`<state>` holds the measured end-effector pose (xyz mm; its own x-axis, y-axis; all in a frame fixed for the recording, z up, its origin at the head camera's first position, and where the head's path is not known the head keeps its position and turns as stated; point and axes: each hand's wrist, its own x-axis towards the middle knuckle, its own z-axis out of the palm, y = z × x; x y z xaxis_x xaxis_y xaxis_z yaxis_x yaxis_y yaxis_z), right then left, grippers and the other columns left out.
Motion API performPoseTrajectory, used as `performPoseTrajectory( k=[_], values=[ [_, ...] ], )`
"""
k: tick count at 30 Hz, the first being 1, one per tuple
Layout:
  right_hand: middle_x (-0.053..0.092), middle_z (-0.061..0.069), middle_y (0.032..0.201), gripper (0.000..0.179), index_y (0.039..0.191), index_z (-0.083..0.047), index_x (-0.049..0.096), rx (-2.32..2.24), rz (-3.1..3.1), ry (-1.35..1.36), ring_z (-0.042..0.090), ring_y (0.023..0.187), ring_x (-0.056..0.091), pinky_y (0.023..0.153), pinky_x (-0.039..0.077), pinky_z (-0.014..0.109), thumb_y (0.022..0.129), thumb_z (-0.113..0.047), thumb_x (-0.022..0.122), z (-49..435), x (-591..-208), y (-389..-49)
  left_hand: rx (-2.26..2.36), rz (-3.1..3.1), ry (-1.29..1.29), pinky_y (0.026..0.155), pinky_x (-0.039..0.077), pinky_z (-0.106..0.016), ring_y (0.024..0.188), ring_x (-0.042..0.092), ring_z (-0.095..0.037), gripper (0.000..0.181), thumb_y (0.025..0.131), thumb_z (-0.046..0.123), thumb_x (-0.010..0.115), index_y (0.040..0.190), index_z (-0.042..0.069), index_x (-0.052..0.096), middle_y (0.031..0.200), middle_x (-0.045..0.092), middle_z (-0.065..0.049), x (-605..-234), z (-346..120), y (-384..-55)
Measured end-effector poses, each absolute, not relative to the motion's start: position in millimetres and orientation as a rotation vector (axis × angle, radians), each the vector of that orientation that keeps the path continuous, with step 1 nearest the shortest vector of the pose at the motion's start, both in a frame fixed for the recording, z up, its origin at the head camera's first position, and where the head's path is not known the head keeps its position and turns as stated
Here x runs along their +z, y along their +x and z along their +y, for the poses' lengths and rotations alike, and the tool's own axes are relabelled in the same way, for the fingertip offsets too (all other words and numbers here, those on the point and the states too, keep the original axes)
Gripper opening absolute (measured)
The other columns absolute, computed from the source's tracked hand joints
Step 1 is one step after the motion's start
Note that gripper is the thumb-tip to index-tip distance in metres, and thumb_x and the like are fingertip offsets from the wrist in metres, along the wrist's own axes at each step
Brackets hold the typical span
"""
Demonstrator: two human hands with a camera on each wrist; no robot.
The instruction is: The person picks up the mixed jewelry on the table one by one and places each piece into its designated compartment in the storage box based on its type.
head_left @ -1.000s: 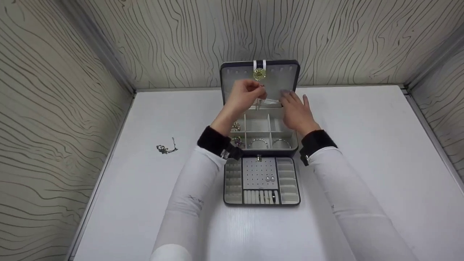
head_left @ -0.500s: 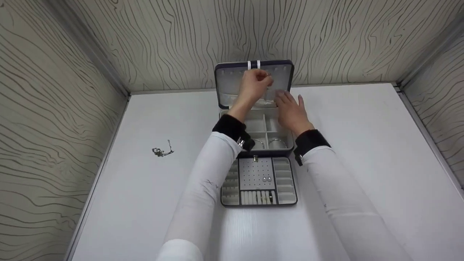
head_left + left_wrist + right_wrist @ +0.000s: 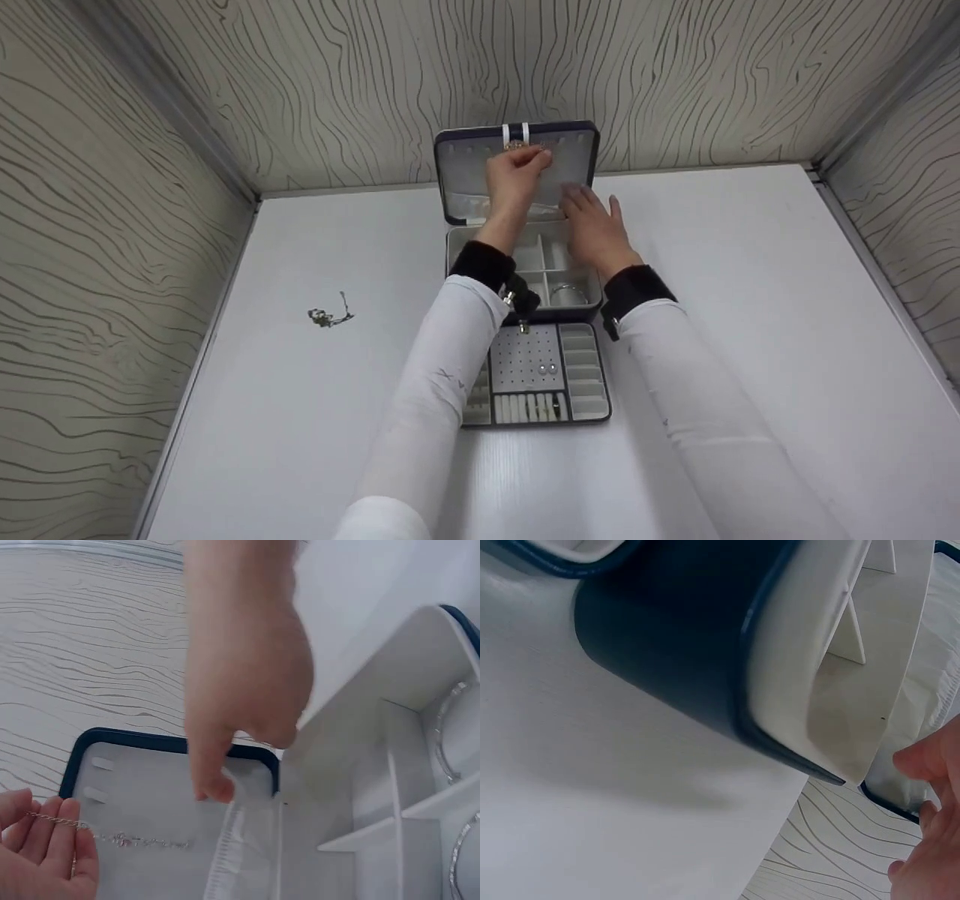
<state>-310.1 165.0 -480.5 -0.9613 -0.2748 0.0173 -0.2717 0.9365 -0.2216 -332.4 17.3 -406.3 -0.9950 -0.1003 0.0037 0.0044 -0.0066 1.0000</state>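
My left hand (image 3: 517, 180) is up at the top of the jewelry box's raised lid (image 3: 465, 176), pinching a thin silvery necklace (image 3: 127, 841) between thumb and fingers. In the left wrist view the chain stretches from those fingers across the lid's pale lining, near its small white hooks (image 3: 95, 794). My right hand (image 3: 598, 229) reaches over the box's right side, fingers extended against the lid's lower right part, by the gathered pouch (image 3: 225, 859). Its thumb and fingers are spread apart in the right wrist view. The lid's middle is partly hidden behind my left hand.
The box's compartments (image 3: 555, 251) hold bangles, one plain in the front right compartment (image 3: 568, 294). In front lies a tray (image 3: 587, 367) with pearl earrings (image 3: 547, 369) and rings on rolls (image 3: 531, 409). A tangled chain (image 3: 326, 319) lies on the white table's left side.
My left hand has risen from over the compartments to the lid's top edge, carrying the necklace. My right hand stays by the lid's lower right. The whole view has shifted slightly.
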Motion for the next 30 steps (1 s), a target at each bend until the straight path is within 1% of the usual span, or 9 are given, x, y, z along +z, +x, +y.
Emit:
performPoseTrajectory(
  k=[2, 4, 6, 9, 11, 13, 19, 22, 30],
  values=[
    [0.024, 0.01, 0.159, 0.059, 0.144, -0.003, 0.044, -0.354, 3.083, -0.437, 0.031, 0.146, 0.015, 0.112, 0.008, 0.065, 0.086, 0.005, 0.051, 165, -481, -309, -2.076, -2.215, 0.134, 0.075, 0.051, -0.02, 0.089, 0.066, -0.01, 0.021, 0.092, 0.015, 0.07, 0.11, 0.004, 0.074, 0.097, 0.072, -0.002, -409, 18, -332],
    [0.024, 0.01, 0.159, 0.06, 0.144, -0.003, 0.043, -0.352, 3.091, -0.443, 0.031, 0.146, 0.015, 0.112, 0.008, 0.064, 0.085, 0.007, 0.048, 165, -483, -309, -2.023, -2.224, 0.178, 0.075, 0.051, -0.018, 0.091, 0.065, -0.011, 0.021, 0.092, 0.014, 0.07, 0.11, 0.005, 0.074, 0.099, 0.072, -0.002, -411, 19, -333],
    [0.025, 0.01, 0.159, 0.055, 0.143, -0.003, 0.045, -0.355, 3.098, -0.448, 0.031, 0.146, 0.016, 0.113, 0.008, 0.064, 0.089, 0.007, 0.045, 165, -484, -308, -1.976, -2.222, 0.216, 0.075, 0.05, -0.018, 0.091, 0.065, -0.011, 0.02, 0.092, 0.014, 0.07, 0.11, 0.006, 0.075, 0.1, 0.072, -0.002, -412, 21, -334],
    [0.025, 0.01, 0.159, 0.053, 0.142, -0.004, 0.047, -0.357, 3.107, -0.461, 0.031, 0.146, 0.016, 0.113, 0.008, 0.063, 0.09, 0.008, 0.045, 165, -485, -307, -1.924, -2.231, 0.251, 0.075, 0.05, -0.018, 0.092, 0.065, -0.011, 0.019, 0.093, 0.014, 0.068, 0.11, 0.008, 0.075, 0.1, 0.072, -0.002, -413, 22, -335],
    [0.025, 0.01, 0.159, 0.052, 0.141, -0.004, 0.047, -0.36, 3.105, -0.463, 0.031, 0.146, 0.015, 0.113, 0.007, 0.063, 0.091, 0.008, 0.045, 163, -485, -306, -1.884, -2.259, 0.239, 0.076, 0.05, -0.018, 0.094, 0.065, -0.011, 0.02, 0.094, 0.015, 0.067, 0.112, 0.008, 0.074, 0.103, 0.072, -0.002, -414, 22, -335],
    [0.024, 0.01, 0.16, 0.056, 0.142, -0.004, 0.046, -0.356, 3.101, -0.46, 0.03, 0.147, 0.015, 0.113, 0.007, 0.063, 0.088, 0.01, 0.045, 163, -484, -305, -1.861, -2.295, 0.217, 0.077, 0.049, -0.018, 0.096, 0.064, -0.012, 0.021, 0.095, 0.014, 0.066, 0.114, 0.008, 0.073, 0.106, 0.072, -0.003, -415, 22, -337],
    [0.022, 0.01, 0.16, 0.054, 0.143, -0.004, 0.044, -0.341, 3.092, -0.447, 0.03, 0.147, 0.013, 0.113, 0.005, 0.062, 0.091, 0.01, 0.04, 160, -484, -306, -1.769, -2.402, 0.143, 0.077, 0.048, -0.017, 0.097, 0.064, -0.011, 0.022, 0.098, 0.014, 0.062, 0.117, 0.008, 0.072, 0.109, 0.071, -0.004, -415, 21, -343],
    [0.022, 0.01, 0.16, 0.055, 0.145, -0.004, 0.043, -0.323, 3.085, -0.446, 0.029, 0.147, 0.012, 0.114, 0.005, 0.062, 0.091, 0.008, 0.041, 159, -485, -306, -1.702, -2.439, 0.124, 0.076, 0.048, -0.018, 0.096, 0.065, -0.011, 0.022, 0.098, 0.014, 0.062, 0.116, 0.009, 0.073, 0.109, 0.072, -0.003, -414, 20, -345],
    [0.022, 0.01, 0.16, 0.056, 0.145, -0.005, 0.043, -0.269, 3.095, -0.463, 0.03, 0.147, 0.013, 0.114, 0.003, 0.061, 0.09, 0.002, 0.052, 158, -486, -305, -1.523, -2.522, 0.021, 0.076, 0.048, -0.017, 0.097, 0.065, -0.011, 0.022, 0.098, 0.012, 0.061, 0.117, 0.008, 0.072, 0.11, 0.072, -0.004, -411, 21, -345]
  ],
)
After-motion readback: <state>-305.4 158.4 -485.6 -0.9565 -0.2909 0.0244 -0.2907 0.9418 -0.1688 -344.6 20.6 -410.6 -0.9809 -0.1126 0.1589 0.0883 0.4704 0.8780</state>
